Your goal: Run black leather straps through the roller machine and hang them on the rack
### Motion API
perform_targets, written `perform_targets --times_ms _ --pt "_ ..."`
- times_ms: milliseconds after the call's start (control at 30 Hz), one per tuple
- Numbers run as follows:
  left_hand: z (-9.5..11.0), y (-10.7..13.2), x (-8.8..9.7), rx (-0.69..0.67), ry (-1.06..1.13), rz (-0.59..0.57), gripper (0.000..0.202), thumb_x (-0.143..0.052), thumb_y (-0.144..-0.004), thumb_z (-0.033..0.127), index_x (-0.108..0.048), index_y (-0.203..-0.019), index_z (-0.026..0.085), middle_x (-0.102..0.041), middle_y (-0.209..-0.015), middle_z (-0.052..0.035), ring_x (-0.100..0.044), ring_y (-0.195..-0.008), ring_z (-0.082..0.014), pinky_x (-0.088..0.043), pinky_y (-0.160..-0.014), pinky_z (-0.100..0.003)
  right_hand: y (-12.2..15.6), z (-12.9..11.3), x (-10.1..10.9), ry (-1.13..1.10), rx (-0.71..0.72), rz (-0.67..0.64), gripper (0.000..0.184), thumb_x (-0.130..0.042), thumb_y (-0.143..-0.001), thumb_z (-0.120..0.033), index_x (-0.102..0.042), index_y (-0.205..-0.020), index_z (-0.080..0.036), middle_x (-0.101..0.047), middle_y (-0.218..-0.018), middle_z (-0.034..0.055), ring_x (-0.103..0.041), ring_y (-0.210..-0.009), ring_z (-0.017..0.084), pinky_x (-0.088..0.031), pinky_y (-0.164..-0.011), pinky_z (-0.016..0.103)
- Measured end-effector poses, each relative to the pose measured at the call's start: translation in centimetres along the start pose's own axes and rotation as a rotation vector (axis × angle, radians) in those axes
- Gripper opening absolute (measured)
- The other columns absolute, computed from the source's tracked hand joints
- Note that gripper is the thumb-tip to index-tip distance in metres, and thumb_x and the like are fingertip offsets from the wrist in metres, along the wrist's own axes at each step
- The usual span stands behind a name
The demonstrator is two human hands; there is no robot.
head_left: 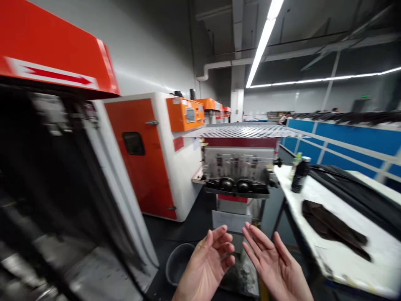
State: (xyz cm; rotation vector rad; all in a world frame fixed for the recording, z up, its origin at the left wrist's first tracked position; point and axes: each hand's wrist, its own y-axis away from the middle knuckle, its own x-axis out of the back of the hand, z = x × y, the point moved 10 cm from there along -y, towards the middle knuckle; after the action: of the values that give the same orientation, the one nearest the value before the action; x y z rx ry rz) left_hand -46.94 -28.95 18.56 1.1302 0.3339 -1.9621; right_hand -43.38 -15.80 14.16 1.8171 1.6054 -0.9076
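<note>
My left hand (209,263) is raised palm-up at the bottom centre, fingers loosely curled and apart, holding nothing. My right hand (272,261) is beside it, palm turned up, fingers stretched out, empty. The two hands nearly touch at the fingertips. Beyond them stands a grey metal machine (239,169) with black rollers at its front and a perforated plate (244,131) on top.
A large orange-and-white cabinet (147,159) stands at left, and a dark open machine bay with an orange hood (56,54) fills the near left. A white table (344,234) at right carries a dark bottle (300,174) and dark hair-like bundles (332,228). A grey bucket (178,263) sits on the floor.
</note>
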Motion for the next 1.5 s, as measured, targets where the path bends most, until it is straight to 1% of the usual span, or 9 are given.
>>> perform_targets --times_ms 167,267,433,700,867,933,1033,1300,1500 --pt "-10.1 -8.5 -3.1 0.145 -0.235 -0.005 0.036 -0.075 -0.072 0.041 -0.074 -0.099 0.017 -0.07 -0.086 -0.0064 -0.063 -0.073 -0.0136 -0.052 -0.062 -0.023 1.1 -14.2 14.4 0.734 0.331 0.44 0.053 -0.054 -0.086 -0.062 -0.072 -0.113 -0.02 -0.065 -0.127 0.0127 -0.051 -0.128 0.035 -0.029 -0.115 0.055" --pt "-16.8 -14.0 -4.9 0.226 -0.399 -0.048 0.04 -0.075 -0.07 0.045 -0.074 -0.1 0.018 -0.07 -0.09 -0.0086 -0.063 -0.075 -0.016 -0.052 -0.065 -0.026 2.2 -22.9 22.8 1.118 0.56 0.727 0.052 -0.07 -0.077 -0.052 -0.069 -0.119 -0.022 -0.059 -0.136 0.0102 -0.038 -0.138 0.035 -0.019 -0.119 0.054" --pt "-23.2 -23.5 -8.7 0.003 -0.819 -0.069 0.037 -0.068 -0.075 0.046 -0.073 -0.097 0.016 -0.07 -0.083 -0.0074 -0.06 -0.067 -0.014 -0.049 -0.058 -0.025 0.4 -27.3 30.6 1.268 0.563 0.634 0.041 -0.074 -0.075 -0.035 -0.071 -0.113 -0.022 -0.06 -0.135 0.0104 -0.035 -0.14 0.035 -0.017 -0.119 0.058" --pt "-31.5 -28.7 -12.5 0.178 -1.061 -0.12 0.046 -0.056 -0.077 0.062 -0.058 -0.074 0.016 -0.055 -0.056 0.0027 -0.045 -0.035 -0.0086 -0.031 -0.029 -0.02 1.6 -25.5 28.6 0.984 0.333 0.606 0.033 -0.063 -0.086 -0.046 -0.074 -0.109 -0.025 -0.066 -0.127 0.0101 -0.055 -0.124 0.032 -0.034 -0.113 0.053" --pt "-27.9 -29.2 -13.7 -0.124 -1.053 -0.016 0.028 -0.064 -0.079 0.044 -0.06 -0.072 0.017 -0.057 -0.07 0.0001 -0.056 -0.063 -0.0121 -0.047 -0.056 -0.023 2.3 -22.3 28.9 0.274 0.229 0.547 0.044 -0.056 -0.088 -0.056 -0.071 -0.116 -0.025 -0.059 -0.137 0.006 -0.044 -0.136 0.028 -0.029 -0.118 0.046" --pt "-26.9 -28.8 -14.9 -0.206 -1.076 -0.083 0.023 -0.064 -0.08 0.04 -0.068 -0.076 0.018 -0.061 -0.096 -0.0041 -0.059 -0.091 -0.0165 -0.048 -0.081 -0.026 2.4 -21.4 29.1 -0.025 0.202 0.504 0.049 -0.05 -0.09 -0.059 -0.07 -0.118 -0.024 -0.055 -0.141 0.0043 -0.036 -0.141 0.025 -0.029 -0.119 0.042" --pt "-28.4 -28.1 -16.3 -0.079 -1.057 -0.289 0.025 -0.054 -0.089 0.038 -0.073 -0.091 0.022 -0.062 -0.112 -0.0054 -0.057 -0.106 -0.0183 -0.043 -0.096 -0.029 2.4 -20.7 29.1 -0.257 0.135 0.451 0.054 -0.049 -0.089 -0.062 -0.07 -0.118 -0.021 -0.054 -0.142 0.0048 -0.033 -0.143 0.022 -0.027 -0.119 0.038" --pt "-29.9 -28.6 -17.4 -0.138 -1.113 -0.436 0.012 -0.069 -0.079 0.031 -0.074 -0.082 0.02 -0.062 -0.092 -0.0035 -0.058 -0.087 -0.0141 -0.045 -0.079 -0.026 2.9 -19.8 29.0 -0.415 0.068 0.442 0.039 -0.064 -0.082 -0.055 -0.075 -0.105 -0.025 -0.063 -0.131 0.0041 -0.046 -0.135 0.025 -0.035 -0.115 0.047" --pt "-29.5 -28.1 -18.3 -0.253 -1.148 -0.339 0.017 -0.058 -0.088 0.03 -0.062 -0.078 0.018 -0.061 -0.086 -0.0021 -0.056 -0.087 -0.0142 -0.043 -0.081 -0.027 3.2 -19.1 29.3 -0.293 0.137 0.449 0.035 -0.067 -0.081 -0.053 -0.073 -0.108 -0.032 -0.063 -0.132 0.0022 -0.047 -0.134 0.024 -0.036 -0.114 0.048"
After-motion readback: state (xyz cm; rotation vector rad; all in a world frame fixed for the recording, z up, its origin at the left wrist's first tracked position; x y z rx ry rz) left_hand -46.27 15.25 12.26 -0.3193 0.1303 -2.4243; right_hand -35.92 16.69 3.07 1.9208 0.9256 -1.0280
